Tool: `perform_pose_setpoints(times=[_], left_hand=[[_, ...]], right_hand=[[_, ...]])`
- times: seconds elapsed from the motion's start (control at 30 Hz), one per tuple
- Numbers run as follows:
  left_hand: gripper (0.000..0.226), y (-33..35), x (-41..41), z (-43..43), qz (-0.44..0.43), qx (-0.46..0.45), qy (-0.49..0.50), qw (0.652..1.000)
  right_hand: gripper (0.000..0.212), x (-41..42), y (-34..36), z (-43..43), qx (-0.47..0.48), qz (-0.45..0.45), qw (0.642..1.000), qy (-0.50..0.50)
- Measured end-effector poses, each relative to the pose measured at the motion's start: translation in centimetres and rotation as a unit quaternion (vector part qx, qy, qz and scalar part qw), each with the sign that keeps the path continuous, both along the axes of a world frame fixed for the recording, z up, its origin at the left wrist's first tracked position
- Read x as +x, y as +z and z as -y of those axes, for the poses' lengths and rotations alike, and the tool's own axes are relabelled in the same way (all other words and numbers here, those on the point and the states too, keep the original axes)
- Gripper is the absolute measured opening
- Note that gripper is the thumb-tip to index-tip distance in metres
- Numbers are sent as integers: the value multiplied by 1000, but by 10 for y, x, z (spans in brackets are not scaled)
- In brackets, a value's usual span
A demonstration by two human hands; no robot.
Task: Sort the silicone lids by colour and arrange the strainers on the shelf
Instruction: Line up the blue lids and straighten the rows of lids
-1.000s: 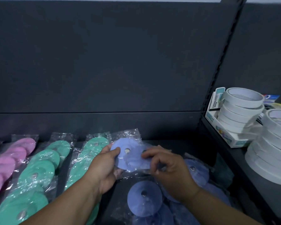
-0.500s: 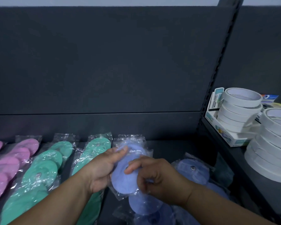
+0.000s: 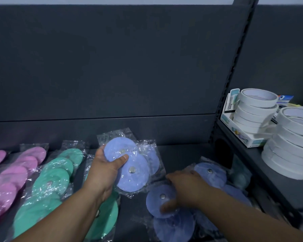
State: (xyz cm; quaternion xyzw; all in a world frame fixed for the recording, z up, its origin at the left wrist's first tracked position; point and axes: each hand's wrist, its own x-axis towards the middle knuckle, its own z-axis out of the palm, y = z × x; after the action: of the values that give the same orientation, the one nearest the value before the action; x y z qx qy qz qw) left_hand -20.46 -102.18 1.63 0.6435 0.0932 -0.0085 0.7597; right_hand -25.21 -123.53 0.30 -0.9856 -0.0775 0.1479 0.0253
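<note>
Our left hand (image 3: 103,172) grips the blue lid packets (image 3: 129,173) alone now. Our right hand (image 3: 184,187) has dropped onto the loose blue pile (image 3: 156,199), its grasp too blurred to tell. We're gathering blues.

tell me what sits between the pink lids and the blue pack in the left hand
Bagged green lids lie between the pink lids and the blue pack that the left hand holds, as the head view shows.
</note>
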Motion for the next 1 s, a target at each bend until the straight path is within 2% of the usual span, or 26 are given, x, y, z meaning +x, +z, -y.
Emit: perform_pose_setpoints(times=[0.1,0.17,0.23,0.3,0.4,0.47,0.53,0.67,0.7,0.73,0.83,1.0], left_hand=[[51,-2,-4,-12,7,6,-8,1000],[50,-3,-6,-23,11,7,-11,1000],[48,-3,-7,-32,16,6,-9,1000],[50,-2,-5,-42,18,4,-11,1000],[51,0,-1,-53,11,-6,-17,1000],[50,1,-1,-57,12,-13,-19,1000],[51,-1,-2,-59,19,-18,-20,999],[40,-4,-5,-58,29,-34,-21,999],[39,-6,-5,-56,28,-36,-21,999],[38,-6,-5,-53,23,-40,-22,999],[39,-8,-3,-42,8,-81,-14,997],[35,-5,2,-23,7,-132,7,991]], right_hand=[[88,2,-4,-6,-14,-16,1000,-9],[91,4,-1,-11,20,-1,1000,-24],[86,4,6,-13,119,8,991,-67],[66,5,17,-15,239,3,961,-141],[25,1,32,-10,424,-25,870,-251],[12,-6,40,-8,511,-31,805,-299],[9,-11,46,-5,589,-2,731,-344],[3,-22,50,-21,732,54,535,-418],[5,-26,46,-31,753,40,508,-417],[8,-31,41,-43,760,16,502,-412],[21,-43,25,-83,742,-39,536,-401],[46,-47,10,-107,713,-41,570,-405]])
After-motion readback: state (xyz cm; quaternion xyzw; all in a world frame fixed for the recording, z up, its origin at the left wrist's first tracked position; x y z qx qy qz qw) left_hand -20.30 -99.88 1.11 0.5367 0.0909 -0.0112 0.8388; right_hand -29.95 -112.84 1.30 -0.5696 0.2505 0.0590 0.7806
